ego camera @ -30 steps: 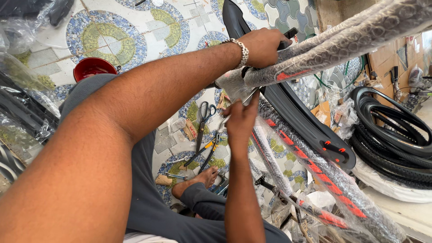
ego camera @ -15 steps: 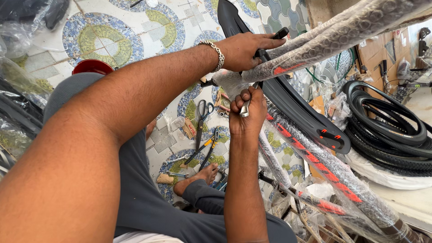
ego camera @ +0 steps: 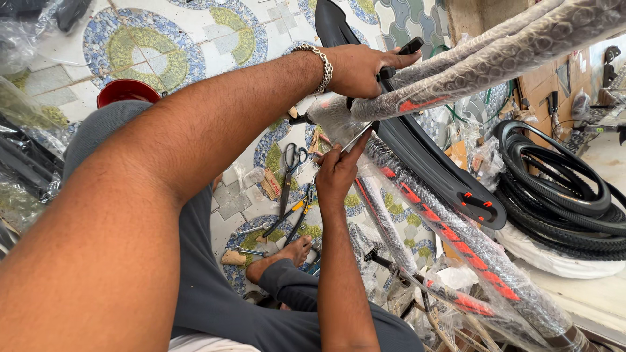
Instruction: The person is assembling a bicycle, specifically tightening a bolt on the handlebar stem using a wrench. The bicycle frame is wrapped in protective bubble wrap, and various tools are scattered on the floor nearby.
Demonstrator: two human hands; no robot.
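Observation:
A bicycle frame wrapped in bubble wrap [ego camera: 495, 58] with red-and-black tubes [ego camera: 456, 241] slants across the right half. My left hand [ego camera: 362, 65], with a metal bracelet on the wrist, grips the wrapped upper tube where it meets a long black mudguard [ego camera: 430, 163]. My right hand [ego camera: 339, 173] is just below the wrapped joint [ego camera: 332, 114]. It pinches a thin metal tool [ego camera: 357, 138] whose tip points up at the wrap.
On the patterned tile floor [ego camera: 163, 45] lie black scissors [ego camera: 290, 163], yellow-handled pliers [ego camera: 297, 212] and small tools. A red bowl [ego camera: 127, 91] sits at left and my bare foot [ego camera: 293, 251] is below. Stacked black tyres [ego camera: 561, 195] stand at right, plastic bags at far left.
My right hand has dropped slightly below the wrapped joint and the thin metal tool now shows in it. My left hand keeps its grip on the tube.

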